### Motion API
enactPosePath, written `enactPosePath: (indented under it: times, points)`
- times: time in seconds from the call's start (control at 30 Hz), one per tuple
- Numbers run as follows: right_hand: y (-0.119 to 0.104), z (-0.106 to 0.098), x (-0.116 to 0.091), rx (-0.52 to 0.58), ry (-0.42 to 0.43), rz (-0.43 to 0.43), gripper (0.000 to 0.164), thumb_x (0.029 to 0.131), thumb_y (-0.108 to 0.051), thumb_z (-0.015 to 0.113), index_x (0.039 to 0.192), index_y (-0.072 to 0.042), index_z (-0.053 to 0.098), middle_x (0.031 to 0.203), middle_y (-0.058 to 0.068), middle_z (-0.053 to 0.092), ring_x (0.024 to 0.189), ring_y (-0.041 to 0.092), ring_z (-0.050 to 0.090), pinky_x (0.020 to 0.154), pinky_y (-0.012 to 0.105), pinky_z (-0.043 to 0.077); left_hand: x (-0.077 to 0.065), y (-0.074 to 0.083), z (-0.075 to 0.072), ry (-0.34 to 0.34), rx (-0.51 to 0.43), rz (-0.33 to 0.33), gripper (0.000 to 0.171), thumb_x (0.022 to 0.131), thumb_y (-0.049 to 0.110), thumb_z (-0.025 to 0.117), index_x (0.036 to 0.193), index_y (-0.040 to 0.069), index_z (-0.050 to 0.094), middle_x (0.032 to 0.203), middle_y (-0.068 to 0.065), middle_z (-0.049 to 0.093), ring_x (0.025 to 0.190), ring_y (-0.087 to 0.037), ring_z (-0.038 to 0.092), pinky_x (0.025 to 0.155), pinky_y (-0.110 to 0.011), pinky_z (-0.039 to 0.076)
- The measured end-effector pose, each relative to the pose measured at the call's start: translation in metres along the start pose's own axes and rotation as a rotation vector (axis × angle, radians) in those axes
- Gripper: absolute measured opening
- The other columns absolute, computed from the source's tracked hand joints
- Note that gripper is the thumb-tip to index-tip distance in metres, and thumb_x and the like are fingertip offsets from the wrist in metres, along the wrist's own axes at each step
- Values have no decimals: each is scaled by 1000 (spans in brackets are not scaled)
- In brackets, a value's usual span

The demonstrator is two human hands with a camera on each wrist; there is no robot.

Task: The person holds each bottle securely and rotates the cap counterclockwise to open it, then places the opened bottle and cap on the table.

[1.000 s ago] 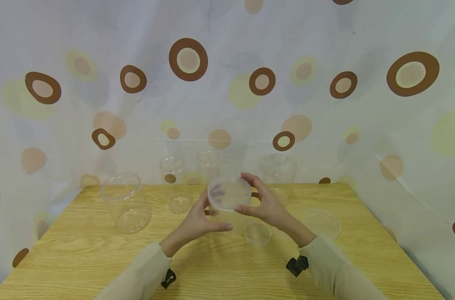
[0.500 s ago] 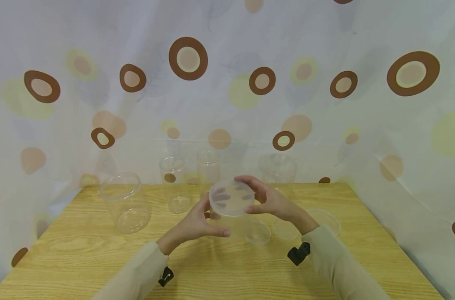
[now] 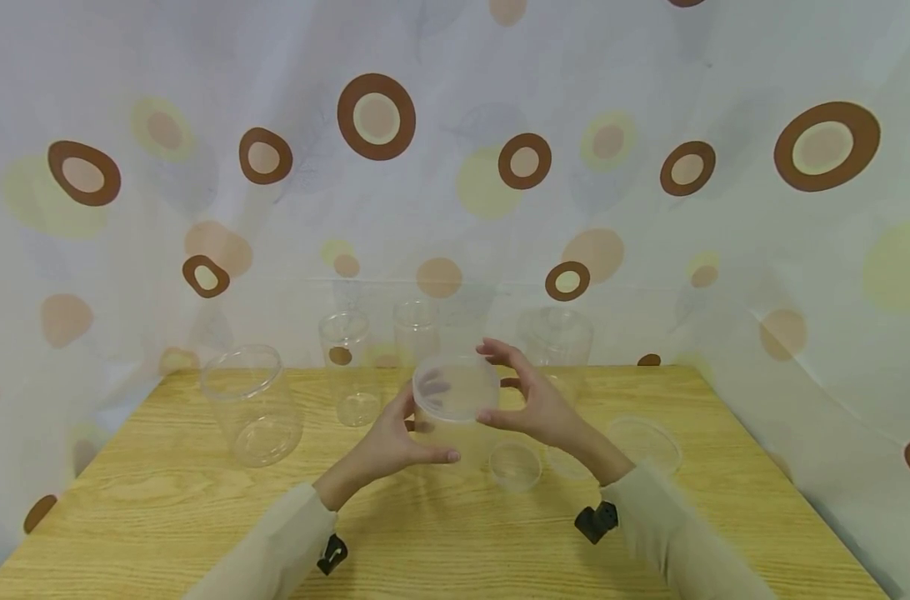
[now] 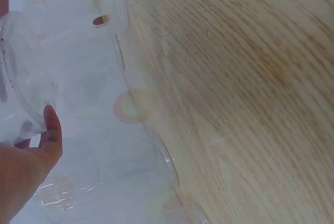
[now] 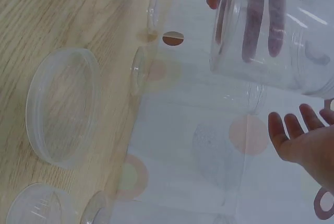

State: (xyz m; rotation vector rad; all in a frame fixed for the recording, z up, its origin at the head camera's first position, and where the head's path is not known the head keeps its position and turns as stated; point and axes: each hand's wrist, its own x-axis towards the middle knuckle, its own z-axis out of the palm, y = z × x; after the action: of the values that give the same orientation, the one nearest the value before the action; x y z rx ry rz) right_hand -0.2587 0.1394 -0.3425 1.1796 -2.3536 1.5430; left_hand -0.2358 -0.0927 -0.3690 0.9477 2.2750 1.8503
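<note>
A clear plastic jar (image 3: 447,437) with a frosted round lid (image 3: 455,387) is held up over the table in the head view. My left hand (image 3: 395,446) grips the jar's body from the left, thumb in front; its fingers show through the clear wall in the right wrist view. My right hand (image 3: 533,408) is spread around the lid's right side, thumb tip overlapping the front rim. In the right wrist view, a gap separates the right hand's bent fingers (image 5: 293,125) from the jar (image 5: 266,72).
An open clear jar (image 3: 252,417) stands at left on the wooden table (image 3: 125,500). Behind are two tall clear jars (image 3: 346,367) and a wider one (image 3: 567,342). Several round lids lie at right, among them a small one (image 3: 515,467) and a larger one (image 3: 661,446).
The right hand turned inward and its fingers pressed together on the lid half a second ago; now they are spread again. The jar dipped toward me, then rose back slightly left.
</note>
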Motion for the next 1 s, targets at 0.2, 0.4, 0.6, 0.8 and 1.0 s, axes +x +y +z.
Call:
enactPosePath:
  times: [0.2, 0.4, 0.6, 0.8, 1.0]
  points:
    - [-7, 12, -4, -113, 96, 75, 84, 73, -24, 77, 141, -15, 28, 138, 9, 39, 123, 25, 39, 93, 47, 40, -2, 7, 2, 22, 17, -16, 99, 67, 8, 80, 145, 24, 21, 139, -2, 38, 122, -25, 41, 91, -50, 42]
    - [-5, 9, -2, -70, 48, 87, 74, 76, -18, 75, 136, -12, 33, 134, 10, 41, 119, 25, 41, 96, 50, 37, -1, 6, 2, 0, 10, -8, 98, 67, 9, 80, 144, 27, 21, 140, 1, 37, 124, -23, 40, 91, -47, 42]
    - [2, -6, 0, 57, -165, 18, 71, 81, -14, 70, 140, -14, 30, 141, 9, 32, 121, 25, 38, 97, 39, 40, -2, 2, 0, -77, 4, 21, 98, 67, 11, 81, 143, 27, 22, 139, 0, 39, 123, -23, 40, 89, -43, 42]
    - [7, -16, 2, 190, -323, -7, 77, 82, -6, 67, 144, -5, 22, 146, 16, 16, 124, 34, 33, 100, 40, 39, 1, -18, -3, -141, 8, 50, 98, 66, 18, 83, 143, 25, 23, 138, -3, 41, 120, -25, 44, 86, -44, 44]
    - [5, -17, 2, 170, -312, 1, 80, 81, -7, 68, 145, -14, 20, 146, 9, 20, 126, 29, 32, 99, 43, 38, 2, -21, -3, -123, 24, 48, 98, 65, 18, 83, 142, 30, 24, 137, 1, 41, 121, -22, 44, 86, -40, 45]
